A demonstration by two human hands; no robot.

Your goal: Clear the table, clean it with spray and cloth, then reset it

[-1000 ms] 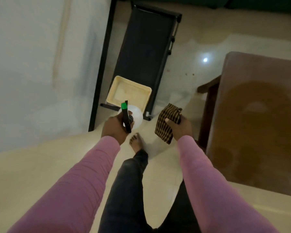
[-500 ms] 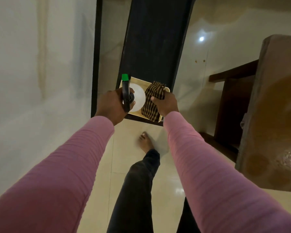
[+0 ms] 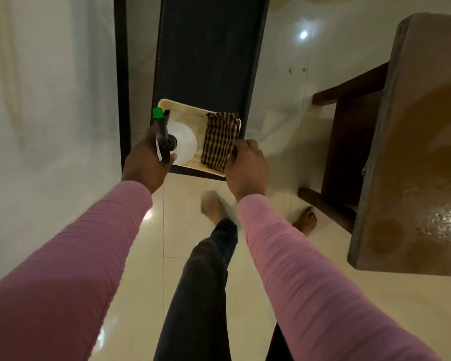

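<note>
My left hand [image 3: 146, 162] grips a white spray bottle [image 3: 181, 142] with a black trigger head and a green nozzle tip, held over the left half of a cream tray [image 3: 182, 113]. My right hand [image 3: 246, 168] holds the near end of a brown-and-cream checked cloth [image 3: 220, 139], which lies across the right half of the tray. The tray rests on the near end of a black bench [image 3: 206, 48]. The wet brown wooden table [image 3: 414, 152] stands to my right, apart from both hands.
A white wall [image 3: 42, 100] runs along the left, close to the bench frame. A dark wooden stool or chair frame [image 3: 346, 142] sits beside the table. My feet stand on glossy cream floor tiles [image 3: 182, 204] just short of the bench.
I have stepped closer to the bench. Both hands moved forward and down over the tray; the cloth, which hung free in my right hand, is now laid on the tray.
</note>
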